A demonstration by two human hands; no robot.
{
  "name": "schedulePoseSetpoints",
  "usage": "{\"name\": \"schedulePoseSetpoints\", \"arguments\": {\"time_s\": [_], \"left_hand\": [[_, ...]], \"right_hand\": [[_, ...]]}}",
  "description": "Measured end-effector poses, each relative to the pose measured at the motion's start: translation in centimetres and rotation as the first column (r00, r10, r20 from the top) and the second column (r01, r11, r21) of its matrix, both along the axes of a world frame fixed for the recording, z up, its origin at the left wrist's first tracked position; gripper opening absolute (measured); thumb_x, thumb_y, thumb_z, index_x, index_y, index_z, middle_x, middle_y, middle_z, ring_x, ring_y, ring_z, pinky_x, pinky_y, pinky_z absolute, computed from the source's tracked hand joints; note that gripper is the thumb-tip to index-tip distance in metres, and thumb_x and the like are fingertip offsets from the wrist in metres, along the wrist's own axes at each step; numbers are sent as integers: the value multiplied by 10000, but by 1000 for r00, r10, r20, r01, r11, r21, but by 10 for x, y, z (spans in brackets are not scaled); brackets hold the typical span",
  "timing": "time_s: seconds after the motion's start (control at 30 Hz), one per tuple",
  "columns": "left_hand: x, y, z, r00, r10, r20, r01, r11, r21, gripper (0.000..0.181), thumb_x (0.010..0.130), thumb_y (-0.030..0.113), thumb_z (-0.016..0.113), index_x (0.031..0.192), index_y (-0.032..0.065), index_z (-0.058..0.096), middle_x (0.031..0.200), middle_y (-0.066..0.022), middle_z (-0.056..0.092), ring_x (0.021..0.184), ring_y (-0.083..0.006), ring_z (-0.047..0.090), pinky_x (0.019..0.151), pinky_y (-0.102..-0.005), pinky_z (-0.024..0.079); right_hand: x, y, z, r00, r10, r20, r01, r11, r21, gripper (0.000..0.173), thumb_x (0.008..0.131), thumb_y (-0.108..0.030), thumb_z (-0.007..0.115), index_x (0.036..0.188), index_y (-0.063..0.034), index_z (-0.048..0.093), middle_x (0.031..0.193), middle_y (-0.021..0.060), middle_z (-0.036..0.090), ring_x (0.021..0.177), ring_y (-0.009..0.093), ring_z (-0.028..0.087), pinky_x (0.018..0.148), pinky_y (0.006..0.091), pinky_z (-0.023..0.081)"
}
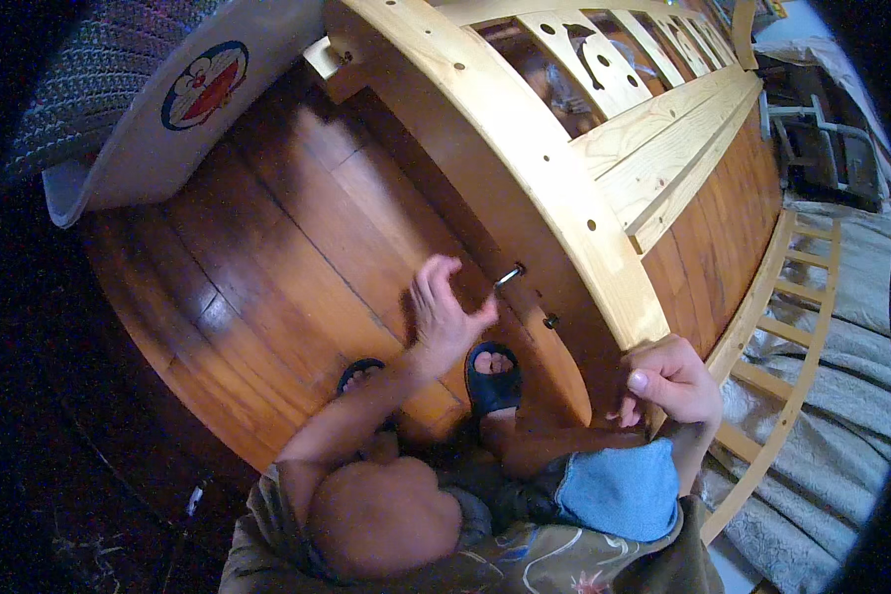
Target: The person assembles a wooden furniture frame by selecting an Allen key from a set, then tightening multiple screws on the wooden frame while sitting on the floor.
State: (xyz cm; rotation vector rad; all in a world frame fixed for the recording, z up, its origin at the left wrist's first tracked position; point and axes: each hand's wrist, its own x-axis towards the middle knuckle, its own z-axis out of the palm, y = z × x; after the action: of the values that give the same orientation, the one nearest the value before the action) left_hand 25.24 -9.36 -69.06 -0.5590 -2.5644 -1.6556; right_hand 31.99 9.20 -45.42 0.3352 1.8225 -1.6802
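A light wooden bed frame with a curved-looking end board (546, 160) stands before me, its outer face brown in shadow. A metal hex key (510, 276) sticks out of a hole in that face. My left hand (445, 308) is beside the key's free end, fingers apart and curved; whether the thumb touches the key I cannot tell. Below the key, a dark bolt head (551, 321) shows in the same face. My right hand (672, 382) grips the near end of the wooden board, thumb on top. A blue cloth (620, 490) lies by my right forearm.
A wooden ladder (776, 386) leans on grey fabric at the right. A pale panel with a cartoon face (206, 85) stands at the upper left. Slats with cut-out faces (598, 63) form the far side. My sandalled feet (494, 379) are on the wooden floor (267, 245).
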Motion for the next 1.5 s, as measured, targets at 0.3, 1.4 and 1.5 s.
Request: {"name": "schedulePoseSetpoints", "arguments": {"time_s": [0.3, 1.4, 1.5], "left_hand": [[-88, -18, 28, 930, -72, 361, 139, 976, -165, 318, 686, 245, 721, 865, 10, 601, 616, -105, 607, 590, -223, 615, 539, -354, 467], [-121, -11, 42, 966, -174, 191, 178, 984, -4, 171, 841, 150, 509, 757, 6, 550, 637, -152, 563, 693, -328, 579, 627, -420, 452], [-96, -19, 63, 937, -271, 222, 288, 956, -50, 185, 893, 83, 400, 1003, -1, 524, 768, -106, 566, 632, -171, 596, 574, -301, 479]], "right_hand": [[6, 0, 0, 998, -66, 8, 66, 998, 1, 353, 909, -203, 476, 645, 3, 591, 596, 57, 582, 555, 117, 578, 499, 232, 444], [3, 2, -5, 1000, -11, -6, 11, 998, -57, 354, 905, -190, 464, 638, -4, 602, 608, 65, 591, 554, 126, 576, 490, 235, 430], [2, 7, -4, 1000, 0, -12, -1, 999, -41, 352, 904, -193, 466, 641, -6, 606, 615, 66, 595, 550, 126, 573, 488, 234, 430]]}}
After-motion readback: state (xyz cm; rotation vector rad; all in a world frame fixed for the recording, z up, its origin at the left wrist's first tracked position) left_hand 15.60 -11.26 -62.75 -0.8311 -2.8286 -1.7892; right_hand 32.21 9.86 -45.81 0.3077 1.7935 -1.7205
